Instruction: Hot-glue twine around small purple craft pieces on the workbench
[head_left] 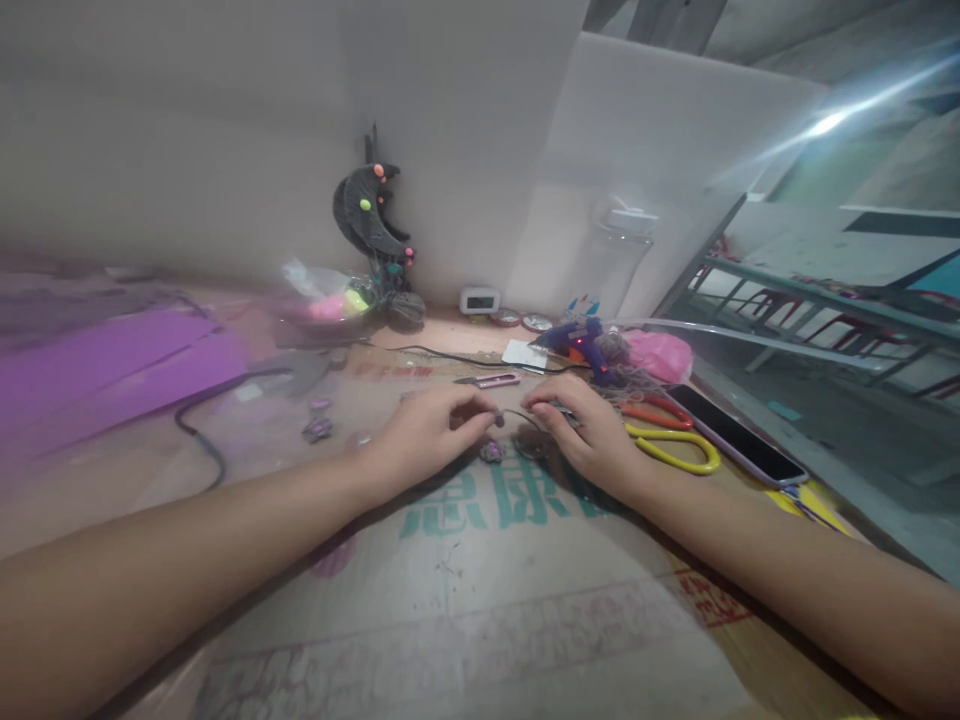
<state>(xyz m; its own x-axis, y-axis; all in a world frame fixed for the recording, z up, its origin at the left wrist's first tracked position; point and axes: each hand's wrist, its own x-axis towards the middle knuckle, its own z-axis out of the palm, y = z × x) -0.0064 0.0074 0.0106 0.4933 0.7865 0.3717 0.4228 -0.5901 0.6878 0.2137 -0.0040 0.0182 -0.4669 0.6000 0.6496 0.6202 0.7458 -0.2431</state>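
Over the middle of the cardboard, my left hand (431, 430) is closed in a pinch, with a tiny purplish-grey piece (499, 419) at its fingertips. A thin dark cord (517, 412) runs from near that piece to my right hand (585, 425), whose thumb and forefinger pinch it. Just below the gap between the hands lies a small purple-grey cluster (491, 452). More such clusters (317, 422) lie left of my left hand. Thread snips (489, 380) with a pink handle rest beyond the fingertips. The fine shape of the held piece is blurred.
Scissors with a yellow handle loop (679, 450) and a phone (735, 435) lie right of my right hand. Behind are a blue glue gun (592, 345), a pink bundle (660, 355) and a small white clock (480, 300). A dark crescent ornament (364, 210) stands against the wall; purple sheets (120, 370) lie left.
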